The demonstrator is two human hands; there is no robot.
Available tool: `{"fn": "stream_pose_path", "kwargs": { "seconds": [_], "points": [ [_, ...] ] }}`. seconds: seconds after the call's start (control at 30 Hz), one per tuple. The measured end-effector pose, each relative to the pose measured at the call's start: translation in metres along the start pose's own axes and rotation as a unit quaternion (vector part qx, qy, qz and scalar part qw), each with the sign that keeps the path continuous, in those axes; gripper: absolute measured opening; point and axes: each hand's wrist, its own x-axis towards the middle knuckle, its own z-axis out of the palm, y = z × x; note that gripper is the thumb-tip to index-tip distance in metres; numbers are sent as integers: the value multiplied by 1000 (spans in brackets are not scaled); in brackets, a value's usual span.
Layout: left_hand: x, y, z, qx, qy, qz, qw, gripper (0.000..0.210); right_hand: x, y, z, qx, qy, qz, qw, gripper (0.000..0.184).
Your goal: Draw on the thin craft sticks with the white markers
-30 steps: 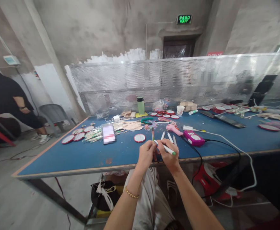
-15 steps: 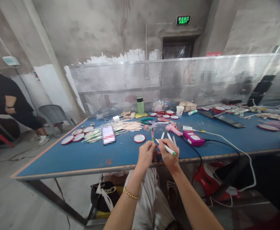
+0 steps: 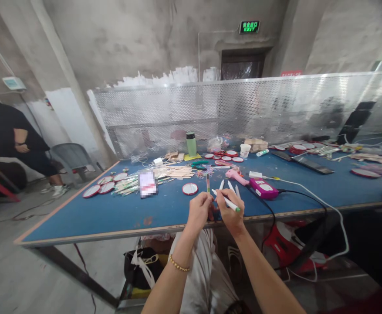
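Note:
My left hand (image 3: 200, 209) is closed, thumb and fingers pinching a narrow flat stick (image 3: 207, 183) that stands up with coloured bands, pink and green among them. In my right hand (image 3: 232, 218) is a white marker pen (image 3: 231, 205) with a green end, held in a writing grip. Its other end points toward the stick beside my left fingers; whether they touch I cannot tell. Just beyond my right hand lie several white pens (image 3: 231, 186). A round red-rimmed disc (image 3: 190, 189) lies on the blue table (image 3: 112, 218) to the left of the stick.
Beyond my hands are a pink glue gun (image 3: 238, 177), a purple box (image 3: 263, 189) with cables, pliers (image 3: 200, 165), a green bottle (image 3: 191, 145) and a paper cup (image 3: 245, 151). Wooden sticks (image 3: 180, 171) lie left. A perforated screen (image 3: 164, 113) borders the back. A person (image 3: 12, 131) stands far left.
Both hands keep nearly the same position, still holding the stick and the marker pen. The person at far left has shifted slightly to the right.

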Motion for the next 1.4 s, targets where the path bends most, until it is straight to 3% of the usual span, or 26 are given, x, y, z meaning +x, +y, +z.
{"fn": "stream_pose_path", "kwargs": {
  "seconds": [0.17,0.4,0.63,0.8,1.17,1.4],
  "points": [
    [0,0,0,21,14,16,1000,25,1,-1,2,15,-45,-18,999,17],
    [0,-2,-1,-7,-1,3,1000,22,0,0,1,-14,1,-15,1000,18],
    [-1,1,-1,21,11,15,1000,30,0,-2,1,5,-45,-18,999,19],
    [-1,2,0,-4,0,-4,1000,23,0,0,0,-23,2,-14,1000,20],
    [-1,4,0,26,11,14,999,29,-1,-2,1,-2,-53,-35,998,19],
    [-1,3,0,6,5,2,1000,24,0,-2,-1,-5,-11,-23,1000,20]
  ]
}}
